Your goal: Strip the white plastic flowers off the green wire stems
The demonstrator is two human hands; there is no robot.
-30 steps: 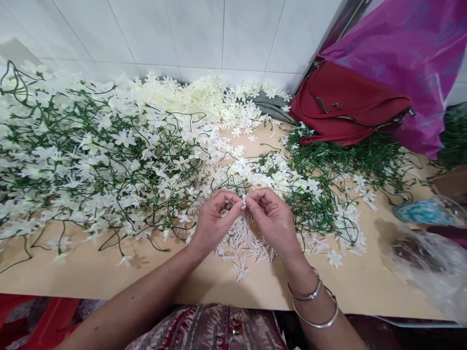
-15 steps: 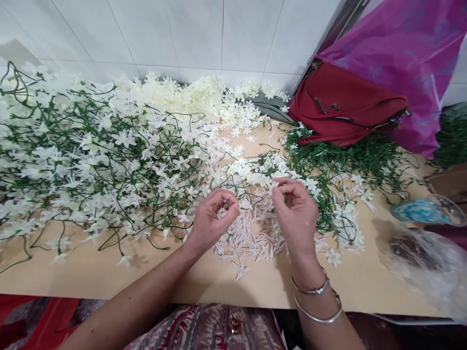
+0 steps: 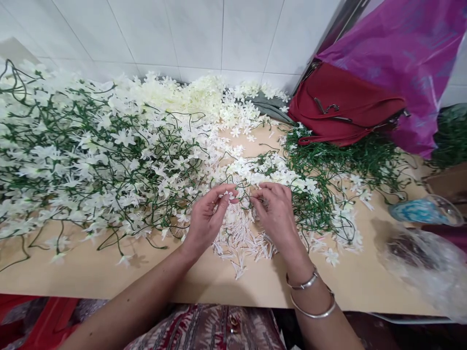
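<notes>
My left hand (image 3: pixel 208 214) is closed in a pinch on a small white artificial flower (image 3: pixel 228 195), its petals showing at the fingertips. To its right, my right hand (image 3: pixel 274 210) pinches what looks like a thin green stem; the fingers hide part of it. The fingertips of both hands are a short way apart. Below and between them lies a pile of small white sticks (image 3: pixel 242 236), probably flower stamens. Just beyond the hands sit loose white blossoms (image 3: pixel 251 170).
A large heap of white flowers on green stems (image 3: pixel 91 160) fills the left of the table (image 3: pixel 204 287). At right are bare green stems (image 3: pixel 346 160), a red bag (image 3: pixel 350 104), a purple plastic bag (image 3: pixel 404 63), a blue-and-clear container (image 3: pixel 419 211) and a clear plastic bag (image 3: pixel 430 267).
My right hand has moved left and slightly down, closer to my left hand. My left hand has turned a little, and the white flower in its fingertips now shows more plainly.
</notes>
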